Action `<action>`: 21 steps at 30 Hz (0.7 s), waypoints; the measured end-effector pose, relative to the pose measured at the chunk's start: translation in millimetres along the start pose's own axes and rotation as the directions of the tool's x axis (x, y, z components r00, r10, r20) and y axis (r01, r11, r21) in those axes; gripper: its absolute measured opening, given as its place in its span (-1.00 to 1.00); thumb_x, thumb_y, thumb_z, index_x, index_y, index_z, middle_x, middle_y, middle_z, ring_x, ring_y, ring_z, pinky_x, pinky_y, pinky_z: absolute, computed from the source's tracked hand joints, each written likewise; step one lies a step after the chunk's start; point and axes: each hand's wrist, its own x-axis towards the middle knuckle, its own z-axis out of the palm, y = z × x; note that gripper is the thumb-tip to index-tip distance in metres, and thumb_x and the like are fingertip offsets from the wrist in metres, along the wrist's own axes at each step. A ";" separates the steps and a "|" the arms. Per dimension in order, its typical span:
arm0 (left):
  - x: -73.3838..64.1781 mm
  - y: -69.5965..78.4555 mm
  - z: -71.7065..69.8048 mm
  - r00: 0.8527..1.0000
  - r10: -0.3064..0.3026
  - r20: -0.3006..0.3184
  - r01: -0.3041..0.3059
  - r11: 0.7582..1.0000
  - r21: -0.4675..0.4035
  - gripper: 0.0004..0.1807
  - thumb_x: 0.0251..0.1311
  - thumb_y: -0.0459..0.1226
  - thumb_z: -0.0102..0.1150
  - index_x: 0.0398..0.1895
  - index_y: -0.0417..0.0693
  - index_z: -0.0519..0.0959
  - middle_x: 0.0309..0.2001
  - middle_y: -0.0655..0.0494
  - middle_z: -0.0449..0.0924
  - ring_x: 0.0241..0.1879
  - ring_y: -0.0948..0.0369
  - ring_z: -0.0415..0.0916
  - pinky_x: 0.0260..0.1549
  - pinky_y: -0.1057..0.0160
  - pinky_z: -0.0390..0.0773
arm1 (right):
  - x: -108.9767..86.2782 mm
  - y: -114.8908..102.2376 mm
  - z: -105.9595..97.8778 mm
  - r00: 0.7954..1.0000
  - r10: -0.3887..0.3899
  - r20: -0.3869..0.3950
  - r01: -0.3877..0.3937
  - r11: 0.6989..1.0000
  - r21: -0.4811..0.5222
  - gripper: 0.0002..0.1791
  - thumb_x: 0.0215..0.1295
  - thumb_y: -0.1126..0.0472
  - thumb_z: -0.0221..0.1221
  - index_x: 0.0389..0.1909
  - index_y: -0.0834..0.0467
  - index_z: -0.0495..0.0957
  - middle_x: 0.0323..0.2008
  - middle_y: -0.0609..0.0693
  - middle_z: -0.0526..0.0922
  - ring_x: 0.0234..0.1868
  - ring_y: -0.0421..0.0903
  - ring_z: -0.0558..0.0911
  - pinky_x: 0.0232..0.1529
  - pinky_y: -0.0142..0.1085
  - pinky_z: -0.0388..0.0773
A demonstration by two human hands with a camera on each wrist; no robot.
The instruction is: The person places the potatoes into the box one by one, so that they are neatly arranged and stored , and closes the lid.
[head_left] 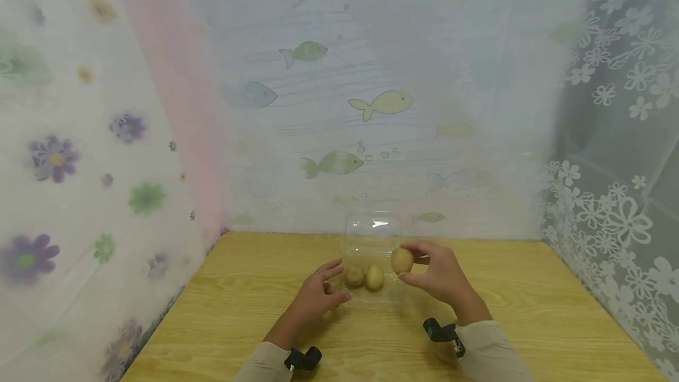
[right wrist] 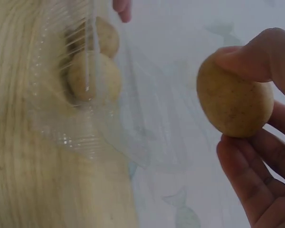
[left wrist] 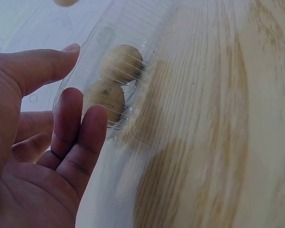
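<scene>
A potato (head_left: 402, 260) is pinched between the thumb and fingers of my right hand (head_left: 442, 273), held up by the right side of a clear plastic clamshell box (head_left: 389, 295). In the right wrist view the whole potato (right wrist: 235, 97) shows, smooth and tan with small specks. Two more potatoes, a darker one (head_left: 354, 276) and a paler one (head_left: 374, 277), lie side by side in the box's left part. My left hand (head_left: 318, 293) is at the box's left edge with thumb and fingers spread; whether they touch the wall I cannot tell.
The box's lid (head_left: 373, 231) stands raised at the back, near the fish-patterned curtain (head_left: 329, 193). Wood-grain tabletop (head_left: 254, 287) extends to both sides. Flowered curtains (head_left: 79, 193) hang at the left and right. A black wrist camera (head_left: 303, 359) is strapped to each wrist.
</scene>
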 end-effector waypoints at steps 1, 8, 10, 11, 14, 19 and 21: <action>-0.1 0.1 -0.1 1.000 -0.001 -0.001 0.001 1.000 0.003 -0.16 0.31 -0.21 0.42 0.59 -0.10 0.26 0.62 -0.05 0.13 -0.62 0.33 0.27 -0.55 0.31 0.52 | 0.2 0.3 1.9 1.000 0.017 0.008 -0.017 1.000 0.006 -0.36 -0.03 0.24 0.61 0.15 0.10 0.67 0.04 -0.01 0.75 -0.05 -0.03 0.75 0.01 -0.12 0.72; 0.0 -0.4 -0.6 1.000 -0.010 -0.003 0.010 1.000 0.011 -0.15 0.31 -0.18 0.42 0.60 -0.07 0.24 0.61 0.01 0.15 -0.60 0.34 0.28 -0.53 0.31 0.55 | 0.7 3.7 10.6 0.990 0.124 0.059 -0.124 0.992 -0.012 -0.26 0.01 0.19 0.61 0.26 0.17 0.56 0.09 0.03 0.72 0.03 0.00 0.73 0.07 -0.13 0.70; -0.2 -0.2 -0.3 1.000 -0.013 -0.005 0.013 1.000 0.015 -0.14 0.31 -0.16 0.42 0.61 -0.06 0.24 0.61 0.03 0.16 -0.60 0.35 0.28 -0.52 0.32 0.55 | 0.1 4.1 12.0 0.988 0.142 0.061 -0.142 0.990 -0.012 -0.28 0.01 0.19 0.61 0.24 0.15 0.57 0.09 0.03 0.72 0.06 0.03 0.72 0.09 -0.08 0.69; -0.6 0.0 0.2 1.000 -0.014 -0.007 0.014 1.000 0.018 -0.14 0.30 -0.16 0.43 0.61 -0.05 0.25 0.61 0.05 0.17 -0.60 0.35 0.28 -0.52 0.33 0.55 | -0.4 4.2 12.7 0.987 0.147 0.058 -0.146 0.989 -0.011 -0.30 0.01 0.20 0.61 0.22 0.13 0.59 0.09 0.03 0.72 0.06 0.04 0.72 0.09 -0.06 0.69; -2.1 0.9 1.6 1.000 -0.010 -0.009 0.010 1.000 0.019 -0.14 0.30 -0.15 0.43 0.60 -0.07 0.25 0.61 0.04 0.17 -0.60 0.34 0.27 -0.53 0.33 0.54 | -1.6 3.7 14.5 0.990 0.135 0.045 -0.134 0.991 -0.025 -0.36 0.01 0.22 0.61 0.17 0.13 0.64 0.11 0.05 0.72 0.07 0.10 0.72 0.09 -0.05 0.69; -5.2 2.9 3.6 1.000 -0.011 -0.012 0.011 1.000 0.017 -0.14 0.31 -0.15 0.42 0.61 -0.07 0.24 0.61 0.02 0.16 -0.61 0.34 0.26 -0.54 0.33 0.52 | -1.8 3.4 19.6 0.991 0.122 0.051 -0.119 0.992 -0.049 -0.39 0.00 0.25 0.61 0.14 0.20 0.68 0.12 0.09 0.68 0.08 0.11 0.69 0.09 -0.10 0.68; -6.2 3.2 4.4 1.000 -0.013 -0.013 0.013 1.000 0.018 -0.14 0.31 -0.15 0.42 0.61 -0.06 0.24 0.61 0.02 0.16 -0.61 0.33 0.26 -0.55 0.32 0.51 | -2.0 3.0 21.9 0.990 0.130 0.060 -0.126 0.990 -0.066 -0.39 0.00 0.24 0.61 0.14 0.20 0.68 0.12 0.08 0.67 0.08 0.10 0.68 0.10 -0.11 0.68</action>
